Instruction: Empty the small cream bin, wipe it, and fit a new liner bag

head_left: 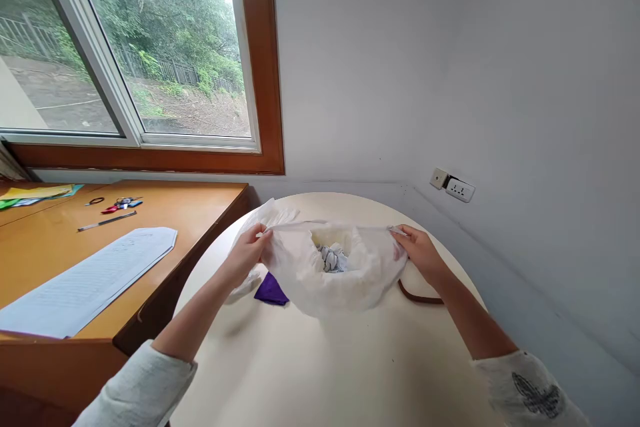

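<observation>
A thin white plastic bag [300,273] is stretched sideways between my two hands above the round table. My left hand [250,250] pinches its left edge, and my right hand [417,250] pinches the right edge. Through the bag's open mouth shows a bundle of white cloth with dark marks [333,258]. A purple cloth piece [271,290] lies on the table just below my left hand. Beneath my right wrist a brown strap-like edge [420,297] curves on the tabletop, partly hidden. Another crumpled white plastic bag [270,215] rests behind my left hand.
The round cream table [350,373] stands against the wall. To its left is a wooden desk [210,197] with papers [95,280], a pen [107,221] and a bunch of keys [123,203]. A wall socket [460,189] sits at the right, a window at the left.
</observation>
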Demonstrator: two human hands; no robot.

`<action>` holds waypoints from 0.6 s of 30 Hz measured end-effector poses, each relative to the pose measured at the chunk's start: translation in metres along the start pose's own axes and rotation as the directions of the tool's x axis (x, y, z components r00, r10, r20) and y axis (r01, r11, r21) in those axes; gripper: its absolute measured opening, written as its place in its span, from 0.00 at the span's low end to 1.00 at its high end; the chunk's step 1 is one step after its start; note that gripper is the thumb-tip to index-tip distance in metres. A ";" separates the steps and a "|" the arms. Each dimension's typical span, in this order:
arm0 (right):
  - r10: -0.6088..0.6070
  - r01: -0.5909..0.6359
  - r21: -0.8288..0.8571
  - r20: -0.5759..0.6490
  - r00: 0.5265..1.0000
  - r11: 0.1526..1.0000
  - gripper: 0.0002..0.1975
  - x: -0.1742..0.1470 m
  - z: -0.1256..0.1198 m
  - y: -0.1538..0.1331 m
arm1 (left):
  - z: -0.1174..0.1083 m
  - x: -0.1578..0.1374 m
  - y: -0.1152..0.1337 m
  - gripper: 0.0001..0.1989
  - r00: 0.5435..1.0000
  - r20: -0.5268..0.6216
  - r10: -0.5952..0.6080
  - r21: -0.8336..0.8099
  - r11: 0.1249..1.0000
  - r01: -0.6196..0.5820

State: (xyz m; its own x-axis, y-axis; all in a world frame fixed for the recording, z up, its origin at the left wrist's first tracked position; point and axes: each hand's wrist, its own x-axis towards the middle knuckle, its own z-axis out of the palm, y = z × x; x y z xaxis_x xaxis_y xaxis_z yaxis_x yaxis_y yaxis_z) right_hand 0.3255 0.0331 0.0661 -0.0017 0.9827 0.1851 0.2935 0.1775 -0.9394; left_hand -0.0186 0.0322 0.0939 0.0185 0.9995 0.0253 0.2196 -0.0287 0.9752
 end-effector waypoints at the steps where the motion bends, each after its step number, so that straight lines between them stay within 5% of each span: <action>1: 0.010 -0.010 0.061 -0.001 1.000 0.998 0.17 -0.001 -0.004 -0.004 | -0.004 -0.001 0.003 0.19 1.000 -0.005 0.006 -0.003 1.000 -0.006; 13: 0.070 -0.028 0.305 -0.128 0.989 0.952 0.17 0.005 -0.020 -0.018 | -0.026 0.011 0.025 0.20 0.991 -0.124 0.054 -0.053 0.997 -0.061; 18: 0.126 -0.125 0.409 0.024 0.992 0.904 0.13 -0.001 -0.036 -0.031 | -0.049 0.015 0.029 0.20 1.000 -0.020 -0.024 -0.125 0.992 0.021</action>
State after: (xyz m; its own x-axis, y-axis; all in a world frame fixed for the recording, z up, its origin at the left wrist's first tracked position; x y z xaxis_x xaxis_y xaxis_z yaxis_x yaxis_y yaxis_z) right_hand 0.3511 0.0251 0.1054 0.0120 0.9982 0.0584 -0.1255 0.0594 -0.9903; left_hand -0.0596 0.0469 0.1335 -0.0065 1.0000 0.0064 0.0965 -0.0058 0.9953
